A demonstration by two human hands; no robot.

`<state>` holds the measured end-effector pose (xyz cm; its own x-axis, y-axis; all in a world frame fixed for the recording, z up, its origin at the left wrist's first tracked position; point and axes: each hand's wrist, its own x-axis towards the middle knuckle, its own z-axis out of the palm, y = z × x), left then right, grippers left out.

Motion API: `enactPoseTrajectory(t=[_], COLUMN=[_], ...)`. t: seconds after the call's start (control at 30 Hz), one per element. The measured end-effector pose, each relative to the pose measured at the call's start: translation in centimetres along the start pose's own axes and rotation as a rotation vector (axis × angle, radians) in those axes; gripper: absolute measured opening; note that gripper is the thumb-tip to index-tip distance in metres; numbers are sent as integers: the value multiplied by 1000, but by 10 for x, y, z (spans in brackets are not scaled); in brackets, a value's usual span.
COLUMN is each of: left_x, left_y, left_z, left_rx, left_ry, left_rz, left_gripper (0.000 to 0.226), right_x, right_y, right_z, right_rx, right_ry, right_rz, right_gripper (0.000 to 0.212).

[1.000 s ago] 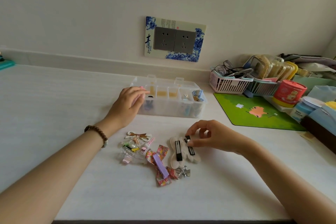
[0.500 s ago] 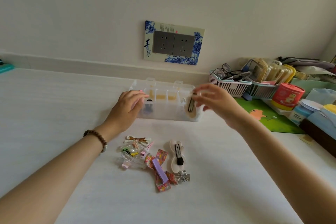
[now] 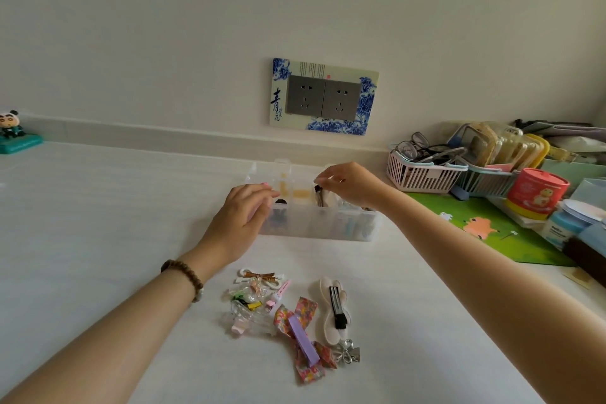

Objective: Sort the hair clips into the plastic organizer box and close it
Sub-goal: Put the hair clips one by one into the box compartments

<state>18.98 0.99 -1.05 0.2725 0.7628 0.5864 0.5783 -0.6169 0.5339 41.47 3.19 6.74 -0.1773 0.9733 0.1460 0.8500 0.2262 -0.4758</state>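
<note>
The clear plastic organizer box (image 3: 305, 229) stands open on the white table, with small items in its compartments. My left hand (image 3: 241, 218) rests against the box's left front corner, fingers curled on its rim. My right hand (image 3: 349, 185) hovers over the middle compartments, pinching a beige hair clip with a black metal clasp (image 3: 319, 196) that hangs down into the box. In front of the box lies a pile of hair clips (image 3: 259, 302): a floral bow with a purple clip (image 3: 303, 336), a beige clip with a black clasp (image 3: 334, 307) and a silver bow (image 3: 349, 352).
A green mat (image 3: 485, 233) lies to the right. Behind it stand a pink basket with glasses (image 3: 423, 174), a blue basket (image 3: 485, 180), a red tub (image 3: 534, 193) and other clutter. A panda figure (image 3: 13, 131) sits far left. A socket plate (image 3: 323, 97) is on the wall.
My right hand picked one beige clip off the table, carried it up to the box, and now holds it over the middle compartments. The left hand has stayed on the box.
</note>
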Motion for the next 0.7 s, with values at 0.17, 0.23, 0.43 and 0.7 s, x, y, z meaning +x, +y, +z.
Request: enactPoseTrajectory(t=[0.17, 0.23, 0.43, 0.7], left_x=[-1, -1, -1, -2], left_y=[-3, -2, 2, 4], left_z=[0, 0, 0, -1], left_rx=[-1, 14, 23, 13], left_ry=[-13, -21, -12, -3], left_rz=[-5, 0, -18, -23], left_gripper=[52, 58, 52, 38], right_x=[-31, -58, -122, -135], right_y=[-7, -13, -6, -1], right_z=[-12, -15, 10, 26], right_rx=[57, 138, 56, 232], right_ry=[168, 77, -347, -305], right_rz=[-122, -168, -29, 32], right_gripper=[22, 21, 37, 27])
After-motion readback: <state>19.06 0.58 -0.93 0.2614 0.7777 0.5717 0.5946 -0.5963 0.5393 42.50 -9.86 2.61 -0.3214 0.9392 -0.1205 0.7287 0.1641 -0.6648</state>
